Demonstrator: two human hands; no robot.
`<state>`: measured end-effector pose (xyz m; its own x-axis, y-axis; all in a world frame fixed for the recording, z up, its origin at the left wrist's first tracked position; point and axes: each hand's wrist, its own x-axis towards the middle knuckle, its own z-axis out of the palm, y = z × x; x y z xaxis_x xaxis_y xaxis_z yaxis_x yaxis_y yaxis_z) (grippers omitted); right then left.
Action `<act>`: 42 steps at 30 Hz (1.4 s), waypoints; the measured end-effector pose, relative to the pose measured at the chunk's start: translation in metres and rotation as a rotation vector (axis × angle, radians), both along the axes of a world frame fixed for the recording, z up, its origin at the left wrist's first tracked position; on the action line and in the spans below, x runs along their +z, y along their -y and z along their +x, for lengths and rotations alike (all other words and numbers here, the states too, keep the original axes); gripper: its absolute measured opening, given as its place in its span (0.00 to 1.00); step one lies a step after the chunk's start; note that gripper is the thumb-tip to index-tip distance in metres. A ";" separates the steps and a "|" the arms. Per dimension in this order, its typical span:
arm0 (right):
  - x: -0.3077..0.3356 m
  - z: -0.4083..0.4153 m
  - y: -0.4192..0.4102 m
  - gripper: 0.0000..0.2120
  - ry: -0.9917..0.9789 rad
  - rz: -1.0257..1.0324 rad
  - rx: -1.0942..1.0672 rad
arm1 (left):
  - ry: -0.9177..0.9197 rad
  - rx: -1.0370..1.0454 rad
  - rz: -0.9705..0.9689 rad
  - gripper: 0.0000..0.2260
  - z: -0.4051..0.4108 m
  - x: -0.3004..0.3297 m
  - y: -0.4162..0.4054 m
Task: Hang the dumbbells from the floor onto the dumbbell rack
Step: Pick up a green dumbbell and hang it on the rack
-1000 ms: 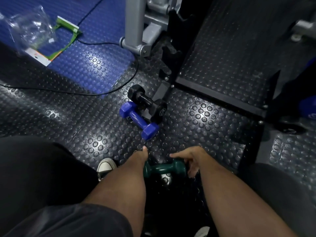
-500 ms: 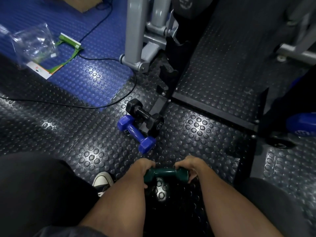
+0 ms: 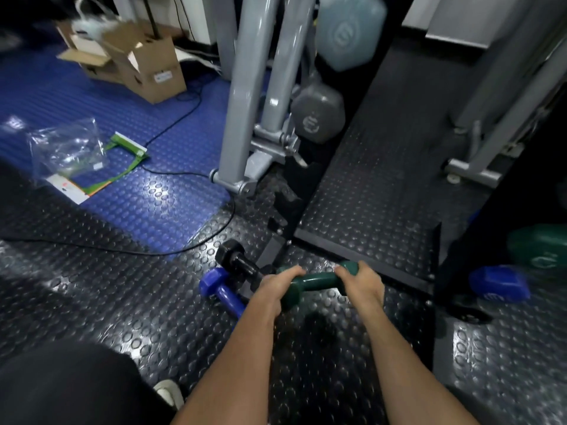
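Note:
A dark green dumbbell [image 3: 316,282] is lifted off the studded floor, held level between both hands. My left hand [image 3: 277,285] grips its left end and my right hand [image 3: 362,282] grips its right end. Just left of my left hand, a blue dumbbell [image 3: 221,289] and a black dumbbell [image 3: 236,260] lie side by side on the floor. The black dumbbell rack [image 3: 294,197] rises ahead, with a grey dumbbell [image 3: 317,118] and a pale blue one [image 3: 349,29] hanging on it. On the right, another blue dumbbell [image 3: 498,283] and a green one [image 3: 540,245] sit on the rack's other side.
A grey machine frame [image 3: 245,118] stands left of the rack. A black cable [image 3: 184,176] crosses the blue mat [image 3: 147,191]. A clear plastic bag [image 3: 66,148], a leaflet [image 3: 101,176] and an open cardboard box [image 3: 138,62] lie at the left. My shoe [image 3: 170,394] is below.
Both hands closed on the green dumbbell and lifted it off the floor, forward toward the rack. The head tilted up, bringing the hanging dumbbells and the cardboard box into view.

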<state>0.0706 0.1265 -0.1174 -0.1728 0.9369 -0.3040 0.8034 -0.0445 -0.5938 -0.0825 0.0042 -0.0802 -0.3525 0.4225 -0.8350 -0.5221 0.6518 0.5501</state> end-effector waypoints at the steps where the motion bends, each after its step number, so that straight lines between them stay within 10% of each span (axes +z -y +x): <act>1: 0.015 -0.002 -0.008 0.20 -0.024 0.044 -0.014 | 0.009 -0.009 0.065 0.38 -0.005 0.018 -0.005; 6: 0.089 -0.014 -0.049 0.18 -0.184 0.204 0.049 | -0.097 -0.168 0.273 0.21 -0.031 0.104 -0.028; 15: 0.181 -0.057 -0.062 0.18 -0.272 0.263 0.215 | -0.242 -0.549 0.267 0.41 -0.077 0.173 -0.020; 42: 0.207 -0.133 -0.056 0.23 -0.366 0.248 0.084 | -0.285 0.525 0.503 0.34 -0.134 0.177 -0.048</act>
<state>-0.0623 0.1827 0.0893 -0.3056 0.9519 0.0232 0.5334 0.1913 -0.8240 -0.2162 0.0525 0.0964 -0.7832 0.4451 -0.4342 -0.4869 -0.0048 0.8734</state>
